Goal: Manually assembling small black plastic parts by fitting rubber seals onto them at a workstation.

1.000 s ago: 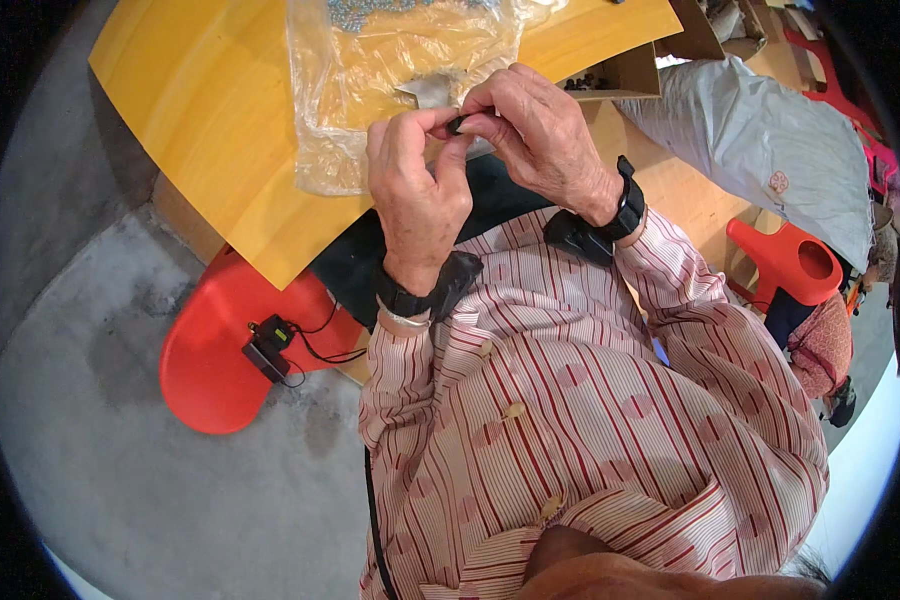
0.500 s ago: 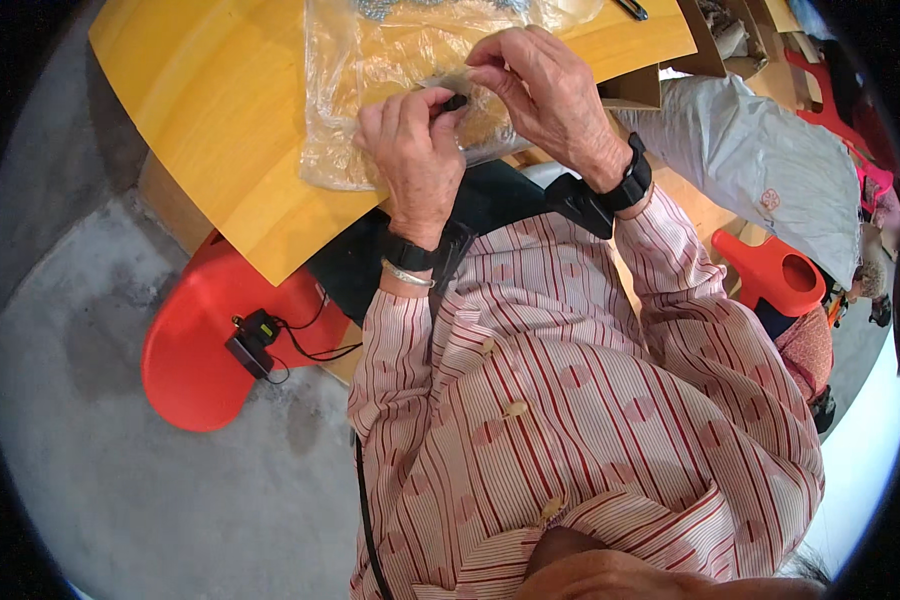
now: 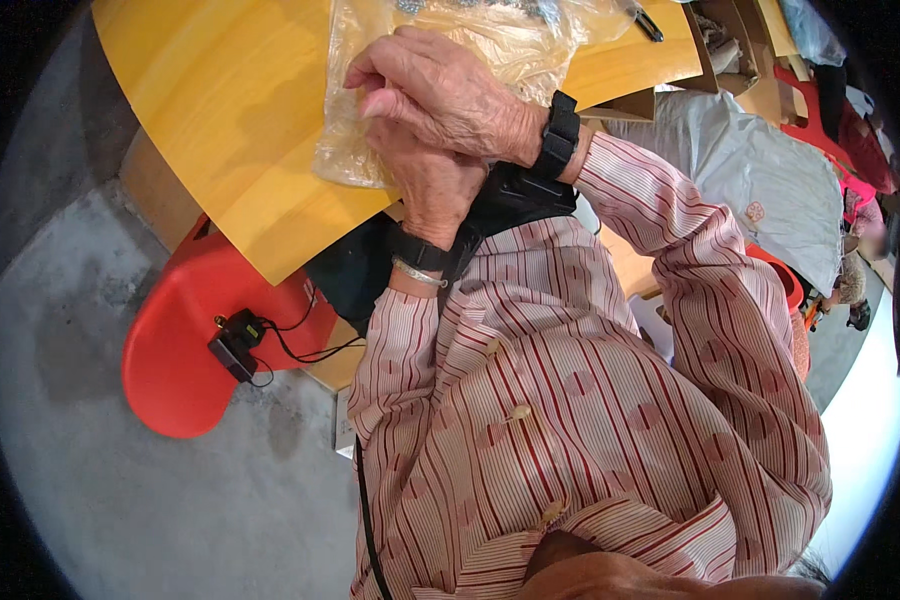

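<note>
In the head view, the right hand (image 3: pixel 438 95) lies across the back of the left hand (image 3: pixel 425 180), with both over the clear plastic bag (image 3: pixel 525 50). The bag is spread on the yellow surface (image 3: pixel 205 120), between its near corner and its right-hand corner, reaching close to the near edge. Small blue-grey pieces (image 3: pixel 470 8) show in the bag's part farthest from the person.

The right grip is narrow, fingers curled and thumb drawn in close; whether anything is pinched there, I cannot tell. The left grip cannot be told either, its fingertips being covered by the right hand.

To work well here, I would uncross the wrists so that both sets of fingertips are in sight, and keep any handling over the middle of the bag, away from the surface's near edge, where a dropped piece could roll off. The loose film looks likely to wrinkle and cling, so light contact seems wise, with the black wristband (image 3: pixel 559 135) held clear of its folds.
</note>
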`<state>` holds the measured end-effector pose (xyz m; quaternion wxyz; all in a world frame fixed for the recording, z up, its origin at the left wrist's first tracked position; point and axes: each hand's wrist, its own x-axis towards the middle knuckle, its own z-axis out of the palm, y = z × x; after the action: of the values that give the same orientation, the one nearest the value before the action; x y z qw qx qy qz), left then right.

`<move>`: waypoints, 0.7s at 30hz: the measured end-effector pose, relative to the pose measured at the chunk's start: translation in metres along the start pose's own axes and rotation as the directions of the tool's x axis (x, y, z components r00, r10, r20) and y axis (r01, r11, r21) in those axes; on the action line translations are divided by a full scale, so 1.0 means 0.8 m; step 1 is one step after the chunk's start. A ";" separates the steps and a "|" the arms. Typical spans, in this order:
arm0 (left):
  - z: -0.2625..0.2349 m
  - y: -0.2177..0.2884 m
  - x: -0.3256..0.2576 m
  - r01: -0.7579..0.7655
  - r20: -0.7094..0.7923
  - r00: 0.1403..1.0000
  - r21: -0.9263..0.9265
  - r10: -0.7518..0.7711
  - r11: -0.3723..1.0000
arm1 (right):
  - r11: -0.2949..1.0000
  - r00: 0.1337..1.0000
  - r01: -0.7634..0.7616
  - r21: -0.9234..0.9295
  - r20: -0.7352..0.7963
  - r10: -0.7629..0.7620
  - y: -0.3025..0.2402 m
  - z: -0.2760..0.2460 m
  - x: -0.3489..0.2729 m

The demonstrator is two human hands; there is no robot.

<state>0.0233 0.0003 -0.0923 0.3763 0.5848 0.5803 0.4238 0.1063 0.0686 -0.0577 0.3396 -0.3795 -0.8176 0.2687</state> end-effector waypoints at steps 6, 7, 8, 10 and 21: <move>0.000 -0.004 -0.005 -0.286 -0.054 0.952 0.196 0.301 0.938 | 0.994 0.989 -0.113 0.007 0.100 0.112 0.003 -0.002 -0.006; 0.001 -0.014 -0.010 -0.247 -0.048 0.965 0.163 0.258 0.955 | 0.994 0.988 -0.111 0.004 0.105 0.110 -0.002 -0.002 -0.003; 0.003 -0.022 -0.014 -0.208 -0.040 0.976 0.130 0.215 0.969 | 0.988 0.982 -0.147 0.040 0.121 0.142 -0.010 -0.002 0.000; 0.010 -0.019 -0.016 -0.140 -0.036 0.989 0.095 0.144 0.986 | 0.981 0.980 -0.176 0.079 0.109 0.167 -0.009 -0.001 -0.001; 0.000 -0.001 -0.014 -0.233 -0.060 0.968 0.124 0.242 0.965 | 0.936 0.946 -0.304 0.175 0.174 0.275 -0.007 -0.002 -0.008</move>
<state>0.0231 -0.0108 -0.0938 0.2663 0.6547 0.5432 0.4532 0.1080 0.0607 -0.0550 0.2714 -0.4390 -0.7442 0.4239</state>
